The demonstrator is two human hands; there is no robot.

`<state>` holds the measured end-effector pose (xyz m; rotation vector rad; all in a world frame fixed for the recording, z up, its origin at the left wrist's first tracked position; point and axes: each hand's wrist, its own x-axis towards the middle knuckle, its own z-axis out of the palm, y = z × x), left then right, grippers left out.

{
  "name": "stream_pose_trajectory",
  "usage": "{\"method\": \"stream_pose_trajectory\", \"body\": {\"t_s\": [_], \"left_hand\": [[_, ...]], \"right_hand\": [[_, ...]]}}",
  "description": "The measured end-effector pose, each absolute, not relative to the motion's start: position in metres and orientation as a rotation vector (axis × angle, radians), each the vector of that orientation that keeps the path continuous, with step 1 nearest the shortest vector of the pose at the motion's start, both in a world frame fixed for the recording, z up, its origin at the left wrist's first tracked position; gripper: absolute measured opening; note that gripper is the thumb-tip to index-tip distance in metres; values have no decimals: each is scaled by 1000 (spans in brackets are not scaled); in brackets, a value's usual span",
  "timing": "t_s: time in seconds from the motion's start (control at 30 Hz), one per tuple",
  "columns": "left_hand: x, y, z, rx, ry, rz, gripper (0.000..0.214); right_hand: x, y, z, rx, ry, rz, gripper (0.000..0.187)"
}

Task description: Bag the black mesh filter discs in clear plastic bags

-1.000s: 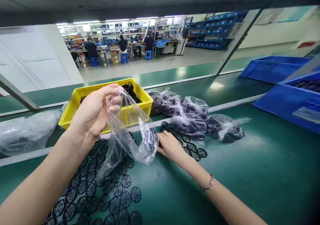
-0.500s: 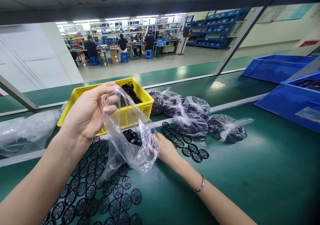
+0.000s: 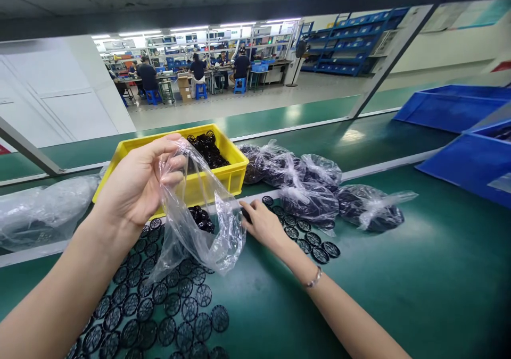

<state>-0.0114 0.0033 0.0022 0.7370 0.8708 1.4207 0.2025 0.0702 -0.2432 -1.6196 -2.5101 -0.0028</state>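
Observation:
My left hand (image 3: 138, 181) is raised over the bench, its fingers pinching the top edge of a clear plastic bag (image 3: 207, 247). The bag hangs open, with a clump of black mesh discs (image 3: 202, 219) inside its lower part. My right hand (image 3: 261, 223) lies low on the green bench, fingertips on loose black mesh discs (image 3: 307, 234) just beside the bag. More loose discs (image 3: 167, 306) spread below the bag. Behind it stands a yellow plastic crate (image 3: 235, 175) holding a heap of black discs (image 3: 207, 150). Several knotted bags of discs (image 3: 307, 199) lie to the right.
Two blue plastic bins (image 3: 451, 109) (image 3: 475, 167) stand at the right. A large plastic-wrapped bundle (image 3: 40, 213) lies at the left. A pale rail (image 3: 255, 197) crosses the bench. Co-workers (image 3: 199, 69) sit at distant benches beyond a window opening.
My right hand has left the bag's lower edge and moved down onto the loose discs. The bag hangs a little lower, and my left hand keeps its pinch.

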Motion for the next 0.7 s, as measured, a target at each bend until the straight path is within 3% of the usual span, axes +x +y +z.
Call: {"method": "stream_pose_trajectory", "body": {"t_s": [0.23, 0.37, 0.53, 0.7], "left_hand": [[-3, 5, -3, 784, 837, 1409, 20], [12, 8, -9, 806, 834, 1399, 17], [43, 8, -11, 827, 874, 1341, 17], [57, 7, -11, 739, 805, 1306, 19]], "right_hand": [[204, 92, -219, -1699, -2540, 69, 21], [234, 61, -138, -1508, -2212, 42, 35], [233, -3, -39, -925, -2212, 132, 27], [224, -17, -36, -874, -2462, 54, 37]]}}
